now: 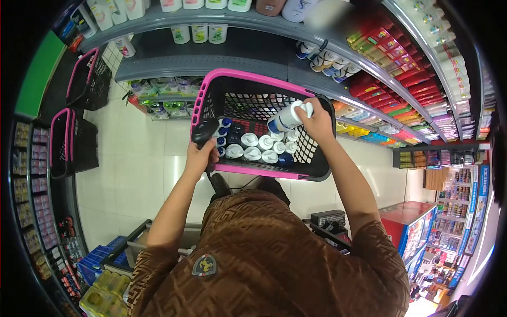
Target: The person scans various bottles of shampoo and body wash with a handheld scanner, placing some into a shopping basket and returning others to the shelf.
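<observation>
Head view: your right hand [318, 122] grips a white bottle [285, 117] by its capped end above the pink-rimmed basket [259, 172], label too small to read, long axis slanting, its blue-marked end toward your left hand [199, 157], which holds a black scanner [204, 131]; capped bottles [249, 139] stand between your hands.

The site is presenting as a retail shop: grey shelves [200, 68] are displaying rows of bottles [199, 34] and red packets [383, 98], pink-rimmed shopping baskets [84, 145] are standing nearby, and packaged goods [41, 185] are lining a rack [59, 201].
</observation>
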### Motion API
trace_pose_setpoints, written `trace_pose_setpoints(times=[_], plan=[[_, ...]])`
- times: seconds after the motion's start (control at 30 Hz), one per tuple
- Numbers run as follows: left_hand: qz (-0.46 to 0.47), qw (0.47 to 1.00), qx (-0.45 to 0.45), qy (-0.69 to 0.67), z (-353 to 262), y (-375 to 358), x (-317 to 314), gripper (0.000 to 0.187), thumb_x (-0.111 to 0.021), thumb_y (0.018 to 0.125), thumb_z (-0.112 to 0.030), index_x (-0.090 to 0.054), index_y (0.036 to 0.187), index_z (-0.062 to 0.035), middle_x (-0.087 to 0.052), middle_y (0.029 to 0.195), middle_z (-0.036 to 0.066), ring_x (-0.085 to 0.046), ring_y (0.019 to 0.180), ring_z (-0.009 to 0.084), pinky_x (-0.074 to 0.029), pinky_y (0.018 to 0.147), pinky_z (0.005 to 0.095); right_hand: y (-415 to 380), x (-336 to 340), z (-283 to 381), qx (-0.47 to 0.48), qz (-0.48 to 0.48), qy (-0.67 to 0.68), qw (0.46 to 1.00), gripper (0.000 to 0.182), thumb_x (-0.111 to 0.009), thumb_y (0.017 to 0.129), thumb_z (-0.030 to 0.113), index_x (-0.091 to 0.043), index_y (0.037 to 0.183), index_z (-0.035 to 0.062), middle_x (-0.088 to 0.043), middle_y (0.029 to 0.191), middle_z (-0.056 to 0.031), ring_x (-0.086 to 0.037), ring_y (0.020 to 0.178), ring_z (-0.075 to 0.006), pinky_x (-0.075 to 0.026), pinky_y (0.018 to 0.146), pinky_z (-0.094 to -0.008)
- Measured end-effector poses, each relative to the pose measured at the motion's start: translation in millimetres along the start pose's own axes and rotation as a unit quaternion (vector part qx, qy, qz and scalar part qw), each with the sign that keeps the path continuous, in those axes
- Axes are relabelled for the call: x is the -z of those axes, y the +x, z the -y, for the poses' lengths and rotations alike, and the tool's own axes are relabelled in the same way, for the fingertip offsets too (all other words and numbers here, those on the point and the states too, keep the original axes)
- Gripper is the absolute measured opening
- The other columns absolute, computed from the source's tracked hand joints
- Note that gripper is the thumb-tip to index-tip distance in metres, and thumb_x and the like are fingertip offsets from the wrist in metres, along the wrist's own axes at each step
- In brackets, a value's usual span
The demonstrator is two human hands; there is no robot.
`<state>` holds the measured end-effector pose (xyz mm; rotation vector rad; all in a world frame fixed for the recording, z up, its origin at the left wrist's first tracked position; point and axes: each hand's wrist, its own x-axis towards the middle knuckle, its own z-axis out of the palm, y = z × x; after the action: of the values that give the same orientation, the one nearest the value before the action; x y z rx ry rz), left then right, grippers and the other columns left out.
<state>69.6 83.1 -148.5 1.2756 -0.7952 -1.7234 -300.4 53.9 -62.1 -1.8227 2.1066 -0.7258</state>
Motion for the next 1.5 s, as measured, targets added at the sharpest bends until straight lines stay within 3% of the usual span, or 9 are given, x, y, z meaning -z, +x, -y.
trace_pose_setpoints(times=[0.2, 0.47, 0.67, 0.9, 1.0, 1.13, 1.2, 1.37, 1.5], plan=[[0.012, 0.993, -0.115, -0.015, 20, 3, 4, 0.012, -0.066, 0.097, -0.012, -0.062, 0.097, -0.0006, -0.063, 0.070, 0.004, -0.060, 0.057, 0.0124, -0.051, 0.054, 0.0272, 30, -87, -41, -0.027, 0.082, -0.043, 0.995, 0.048, -0.067, 0.092, 0.046, -0.056, 0.120, 0.0084, -0.071, 0.103, -0.0284, -0.067, 0.101, -0.0478, -0.052, 0.088, -0.0528], [0.019, 0.995, -0.100, -0.003, 14, -5, 7, 0.009, -0.063, 0.096, -0.007, -0.059, 0.101, -0.0011, -0.062, 0.074, 0.006, -0.061, 0.064, 0.0140, -0.053, 0.062, 0.0301, 41, -173, -74, -0.061, 0.174, -0.067, 0.981, 0.049, -0.066, 0.094, 0.040, -0.051, 0.127, 0.0068, -0.069, 0.109, -0.0292, -0.067, 0.103, -0.0460, -0.051, 0.090, -0.0535], [-0.006, 0.995, -0.103, -0.010, 17, -7, 4, 0.012, -0.061, 0.096, -0.004, -0.057, 0.107, -0.0020, -0.061, 0.076, 0.006, -0.061, 0.065, 0.0149, -0.053, 0.062, 0.0310, 42, -212, -95, -0.022, 0.325, -0.162, 0.932, 0.045, -0.061, 0.098, 0.033, -0.045, 0.131, 0.0074, -0.064, 0.127, -0.0236, -0.067, 0.107, -0.0436, -0.054, 0.085, -0.0534], [-0.030, 0.995, -0.098, -0.003, 13, -5, 0, 0.014, -0.063, 0.096, -0.006, -0.056, 0.107, -0.0011, -0.060, 0.076, 0.008, -0.061, 0.067, 0.0163, -0.054, 0.063, 0.0321, 19, -264, -137, 0.030, 0.360, -0.184, 0.914, 0.047, -0.059, 0.098, 0.030, -0.045, 0.138, 0.0096, -0.047, 0.155, -0.0157, -0.063, 0.121, -0.0356, -0.052, 0.094, -0.0501], [-0.052, 0.996, -0.075, -0.006, 13, -8, -2, 0.015, -0.063, 0.096, -0.006, -0.056, 0.108, -0.0012, -0.060, 0.076, 0.008, -0.062, 0.069, 0.0165, -0.055, 0.065, 0.0328, 17, -265, -154, 0.110, 0.297, -0.169, 0.933, 0.043, -0.060, 0.096, 0.026, -0.048, 0.134, 0.0086, -0.049, 0.151, -0.0188, -0.069, 0.109, -0.0391, -0.050, 0.095, -0.0530], [-0.038, 0.996, -0.077, -0.003, 14, -7, 2, 0.014, -0.062, 0.096, -0.005, -0.056, 0.108, -0.0015, -0.061, 0.078, 0.008, -0.062, 0.070, 0.0166, -0.056, 0.066, 0.0331, 23, -251, -143, 0.103, 0.324, -0.232, 0.911, 0.054, -0.066, 0.092, 0.027, -0.048, 0.140, 0.0103, -0.053, 0.148, -0.0155, -0.057, 0.129, -0.0351, -0.043, 0.106, -0.0523], [-0.032, 0.997, -0.068, -0.010, 14, -7, 2, 0.014, -0.061, 0.095, -0.004, -0.057, 0.108, -0.0016, -0.061, 0.079, 0.008, -0.062, 0.070, 0.0165, -0.056, 0.065, 0.0329, 25, -245, -136, 0.070, 0.343, -0.224, 0.909, 0.057, -0.068, 0.090, 0.028, -0.049, 0.141, 0.0112, -0.053, 0.147, -0.0141, -0.050, 0.137, -0.0328, -0.042, 0.109, -0.0495], [0.002, 0.997, -0.079, -0.019, 13, -5, 5, 0.012, -0.061, 0.095, -0.004, -0.057, 0.107, -0.0031, -0.062, 0.078, 0.008, -0.063, 0.069, 0.0162, -0.056, 0.065, 0.0329, 13, -216, -120, -0.136, 0.253, -0.061, 0.956, 0.056, -0.070, 0.089, 0.030, -0.054, 0.138, 0.0080, -0.063, 0.133, -0.0208, -0.061, 0.121, -0.0389, -0.048, 0.104, -0.0460], [0.026, 0.995, -0.101, -0.002, 16, -2, 7, 0.015, -0.062, 0.095, -0.007, -0.055, 0.108, -0.0031, -0.060, 0.077, 0.008, -0.061, 0.066, 0.0179, -0.055, 0.063, 0.0336, -14, -193, -138, -0.174, 0.206, -0.010, 0.963, 0.046, -0.068, 0.090, 0.030, -0.063, 0.129, 0.0064, -0.070, 0.117, -0.0237, -0.067, 0.111, -0.0403, -0.052, 0.096, -0.0470]])
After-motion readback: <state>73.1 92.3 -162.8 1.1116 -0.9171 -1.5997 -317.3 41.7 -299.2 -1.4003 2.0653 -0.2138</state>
